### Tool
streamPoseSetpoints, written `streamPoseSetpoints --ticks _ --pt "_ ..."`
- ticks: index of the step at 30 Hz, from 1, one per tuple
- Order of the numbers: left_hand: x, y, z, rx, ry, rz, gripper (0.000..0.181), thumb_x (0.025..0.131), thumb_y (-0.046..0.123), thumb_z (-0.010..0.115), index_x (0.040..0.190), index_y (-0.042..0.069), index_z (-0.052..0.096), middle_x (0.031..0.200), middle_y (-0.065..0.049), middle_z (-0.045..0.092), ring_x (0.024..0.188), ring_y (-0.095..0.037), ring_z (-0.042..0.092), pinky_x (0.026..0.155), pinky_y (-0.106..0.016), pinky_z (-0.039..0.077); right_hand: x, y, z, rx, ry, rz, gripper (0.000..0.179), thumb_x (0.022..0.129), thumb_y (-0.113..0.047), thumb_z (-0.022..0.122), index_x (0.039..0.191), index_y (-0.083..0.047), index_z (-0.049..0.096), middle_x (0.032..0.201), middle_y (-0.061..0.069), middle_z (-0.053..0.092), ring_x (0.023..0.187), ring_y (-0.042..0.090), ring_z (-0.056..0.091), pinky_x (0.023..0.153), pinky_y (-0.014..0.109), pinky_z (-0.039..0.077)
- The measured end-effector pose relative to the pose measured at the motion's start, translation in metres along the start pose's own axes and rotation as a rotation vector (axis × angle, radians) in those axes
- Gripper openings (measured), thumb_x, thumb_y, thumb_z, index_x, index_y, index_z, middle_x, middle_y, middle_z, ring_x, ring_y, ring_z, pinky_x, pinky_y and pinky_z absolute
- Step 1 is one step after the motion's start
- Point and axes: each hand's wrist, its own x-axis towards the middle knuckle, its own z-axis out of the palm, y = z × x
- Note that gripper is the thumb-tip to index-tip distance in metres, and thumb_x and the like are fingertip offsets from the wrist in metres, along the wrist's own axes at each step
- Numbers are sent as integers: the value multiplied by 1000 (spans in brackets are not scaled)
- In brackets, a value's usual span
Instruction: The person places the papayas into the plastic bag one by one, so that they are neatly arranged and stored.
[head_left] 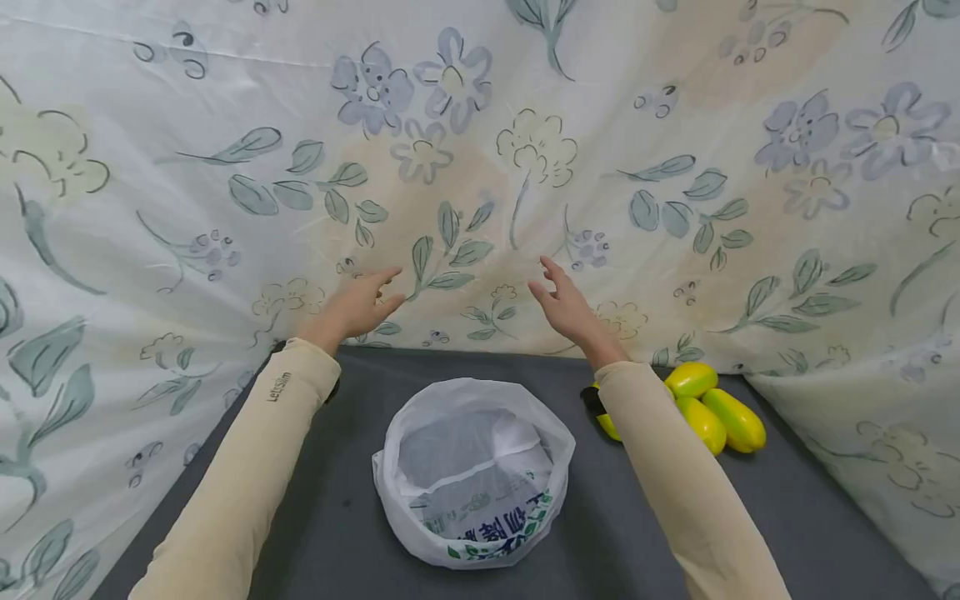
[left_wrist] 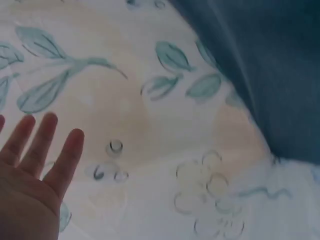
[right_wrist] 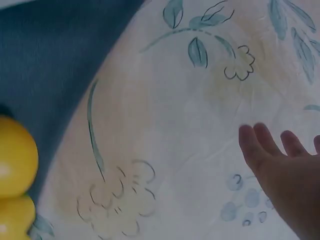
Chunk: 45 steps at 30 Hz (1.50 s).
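Both hands are raised in front of the floral cloth, above the far edge of the dark table. The left hand (head_left: 358, 307) has its fingers extended and holds nothing; in the left wrist view its fingers (left_wrist: 66, 162) are spread. Facing it, the right hand (head_left: 567, 310) is likewise empty, with loosely straight fingers (right_wrist: 252, 145) in the right wrist view. Between the forearms and nearer the body stands a round container lined with a white plastic bag (head_left: 472, 554), its mouth open upward and printed with blue and green marks. Neither hand touches it.
Several shiny yellow, mango-like fruits (head_left: 735, 421) lie at the right of the dark grey tabletop (head_left: 330, 517), partly behind the right sleeve. A black object (head_left: 592, 401) shows beside that sleeve. Floral cloth (head_left: 465, 167) hangs at the back and both sides.
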Motion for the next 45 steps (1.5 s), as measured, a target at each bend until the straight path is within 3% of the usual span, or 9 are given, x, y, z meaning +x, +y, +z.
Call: streamPoseSetpoints --ticks 6,10,15,19,25,31,36,43,45 --pt "-7 -1 19 -104 10 62 57 100 21 50 149 2 27 145 -25 32 123 -44 42 95 -54 38 -20 18 5 382 -73 53 61 103 -41 36 154 -20 11 150 17 28 127 40 41 97 52 39" --pt "-17 1 43 -37 1 63 57 98 21 52 149 4 30 146 -25 31 125 -45 40 95 -58 37 -38 27 11 499 -122 81 59 103 -43 33 154 -19 15 147 17 33 125 39 44 95 49 42" --pt "-32 5 73 -28 -95 26 61 97 26 54 151 13 28 148 -23 29 123 -48 41 90 -68 34 -63 35 25 611 -197 123 60 103 -45 34 153 -18 16 147 19 32 125 41 43 94 48 43" --pt "-39 4 88 -93 -144 44 62 97 26 56 152 16 27 149 -22 27 125 -50 38 92 -71 28 -77 37 34 659 -217 131 59 102 -45 36 152 -18 20 148 17 32 125 42 42 96 51 40" --pt "-42 -3 108 -195 -166 75 61 97 15 55 150 8 27 144 -25 33 114 -43 50 86 -57 44 -92 48 42 688 -236 171 61 103 -45 34 153 -15 16 150 18 27 127 44 39 95 51 42" --pt "-44 -4 123 -284 -182 49 58 96 9 53 149 3 28 141 -27 37 103 -35 57 75 -44 49 -109 53 36 858 -250 197 59 104 -40 32 152 -10 14 150 20 26 129 46 34 94 51 43" --pt "-47 -4 128 -285 -150 10 56 95 3 50 147 2 31 137 -27 42 80 -29 60 61 -37 46 -121 58 30 935 -252 225 57 104 -42 30 151 -12 19 150 21 27 127 42 38 92 48 45" --pt "-59 -7 133 -297 -105 -120 54 95 9 52 146 3 35 132 -26 50 103 -39 59 71 -43 50 -142 68 23 955 -248 206 54 105 -40 27 150 -11 23 148 24 27 117 31 50 92 48 45" --pt "-61 -6 134 -318 -106 -137 54 95 10 52 145 2 36 131 -27 51 101 -39 59 69 -42 49 -148 71 21 962 -234 207 53 105 -40 26 149 -11 24 147 25 27 115 28 52 91 48 46"
